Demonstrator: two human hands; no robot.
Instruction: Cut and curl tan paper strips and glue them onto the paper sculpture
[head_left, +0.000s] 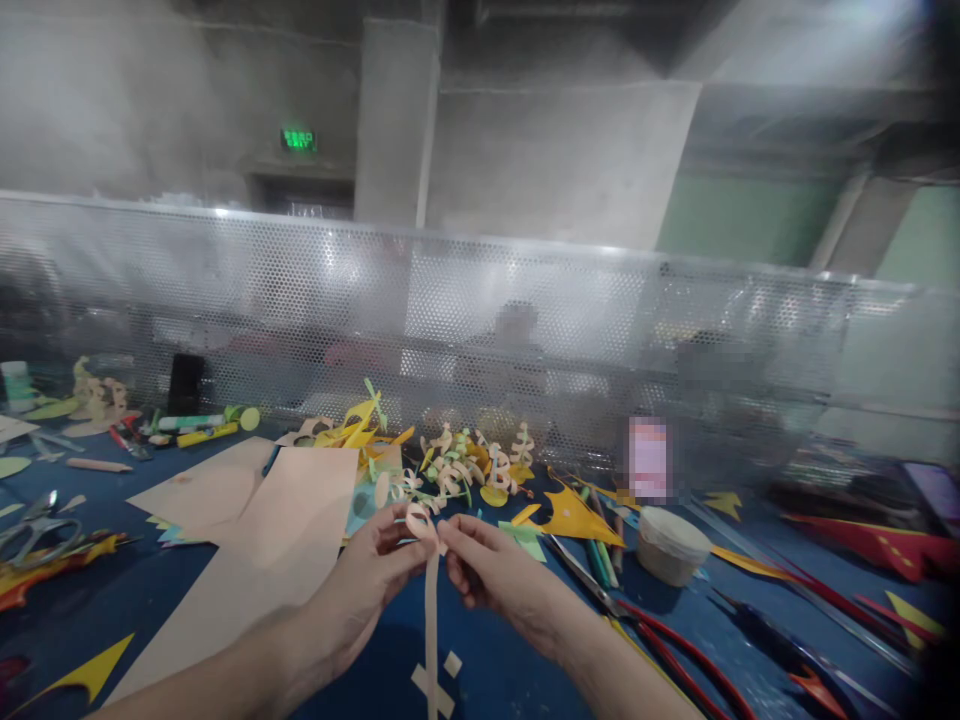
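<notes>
A narrow pale peach paper strip (431, 630) hangs down between the hands, its upper end bent into a loop. My left hand (360, 580) is closed on the loop, fingers curled around its left side. Pinched at the loop's right side, my right hand (499, 575) also holds the strip. Small paper pieces (452, 664) lie on the blue table below. Behind the hands sits a pile of curled paper strips (457, 460) in peach, green and yellow. Large peach sheets (300, 530) lie to the left, partly under my left forearm.
Red-handled scissors (660, 640), an orange paper scrap (574, 513) and a round tub (671, 545) are on the right. Grey scissors (41, 530) and markers (206, 434) lie left. A perforated metal screen (337, 300) spans the table's back.
</notes>
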